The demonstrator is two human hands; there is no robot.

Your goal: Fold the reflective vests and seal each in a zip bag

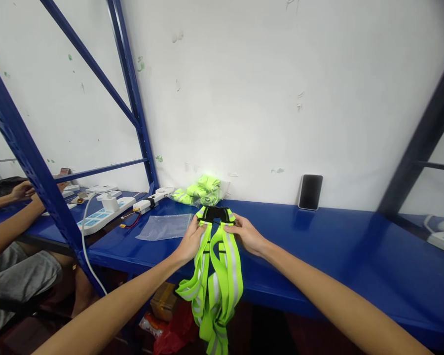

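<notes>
A neon-yellow reflective strap vest (235, 266) with silver stripes and a black part at its top is stretched between my two hands. Its long straps hang down over the front edge of the blue table. My left hand (191, 240) grips the upper left side, thumb on top. On the upper right side, my right hand (248, 233) pinches the band with its thumb across the front. The fingertips of both hands are partly hidden behind the fabric. Just left of my left hand lies a flat clear plastic bag (163, 227).
More neon straps in clear plastic (203, 190) lie against the wall. A dark-screened phone (311, 192) leans there, further right. Left are a white power strip (105, 215), a small white fan (165, 192) and a blue metal post (25, 143). Another person's arms (15, 224) reach in beyond it.
</notes>
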